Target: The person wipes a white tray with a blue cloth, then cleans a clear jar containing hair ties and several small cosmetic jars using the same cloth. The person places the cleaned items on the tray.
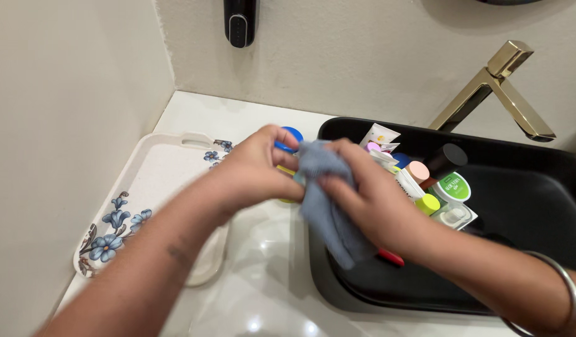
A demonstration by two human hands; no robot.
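My left hand (258, 167) grips a small bottle with a blue cap (293, 133) and a yellow body, mostly hidden by my fingers. My right hand (369, 196) holds a blue-grey cloth (322, 200) pressed against that bottle. The cloth hangs down over the front left edge of the black sink (525, 206). Both hands meet above the white counter (263, 293), just left of the sink.
Several tubes and small bottles (425, 181) lie in the black sink's left half. A white tray with blue flowers (144, 187) rests on the counter at left. A gold faucet (500, 87) rises behind the sink. A dark wall device (239, 22) hangs above.
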